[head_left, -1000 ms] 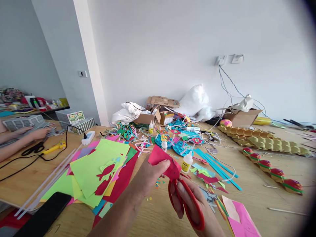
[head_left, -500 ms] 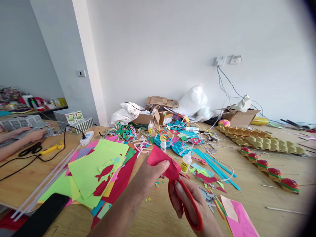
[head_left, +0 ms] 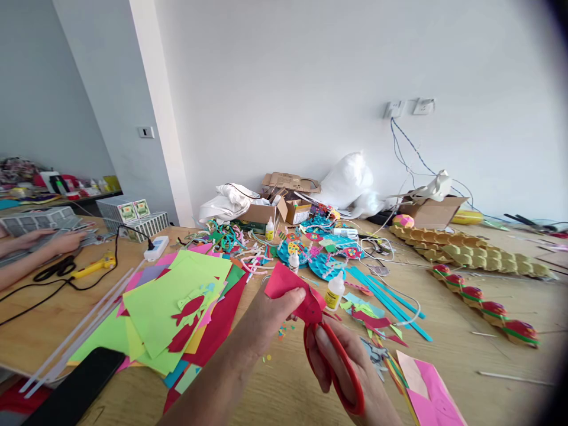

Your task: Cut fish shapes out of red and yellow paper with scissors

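Between the thumb and fingers of my left hand (head_left: 270,316) is a piece of red paper (head_left: 286,284) with dark drawn lines on it. My right hand (head_left: 350,361) grips red-handled scissors (head_left: 344,373) by the loops. The blades meet the paper's lower right end and are mostly hidden by it. Just beyond the paper stands a white glue bottle (head_left: 334,291) with a yellow label. Left of my hands, red fish cutouts (head_left: 190,310) and small green scraps lie on a stack of green paper sheets (head_left: 155,296).
Coloured scraps (head_left: 368,316) and blue strips (head_left: 386,299) lie to the right, near egg-carton pieces (head_left: 492,260). A black phone (head_left: 77,387) rests at front left, by white sticks (head_left: 89,325). A yellow glue gun (head_left: 93,264) and another person's hands (head_left: 66,241) are farther left.
Almost nothing differs. My right hand and the scissors have shifted very slightly at the paper's edge, while my left hand keeps its hold.
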A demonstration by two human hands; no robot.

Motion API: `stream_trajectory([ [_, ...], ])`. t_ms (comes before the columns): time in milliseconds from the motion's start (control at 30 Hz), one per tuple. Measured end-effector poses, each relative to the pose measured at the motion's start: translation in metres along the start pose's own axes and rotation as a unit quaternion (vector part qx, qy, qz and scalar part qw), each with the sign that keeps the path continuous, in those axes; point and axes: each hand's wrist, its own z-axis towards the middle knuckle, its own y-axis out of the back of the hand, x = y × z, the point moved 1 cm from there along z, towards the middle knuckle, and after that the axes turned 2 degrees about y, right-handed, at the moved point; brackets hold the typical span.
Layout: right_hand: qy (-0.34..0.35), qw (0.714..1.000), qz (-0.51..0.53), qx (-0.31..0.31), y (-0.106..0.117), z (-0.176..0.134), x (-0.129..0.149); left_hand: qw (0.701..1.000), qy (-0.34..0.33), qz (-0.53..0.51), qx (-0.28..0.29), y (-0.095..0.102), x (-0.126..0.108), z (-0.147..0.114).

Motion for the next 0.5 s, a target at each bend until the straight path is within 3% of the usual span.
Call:
stream_trajectory([
  [500, -0.014, 1.000, 0.007, -0.007, -0.0007, 0.0014, -0.0003, 1.000, -0.007, -0.026, -0.001, 0.0001, 0.0004, 0.0002],
])
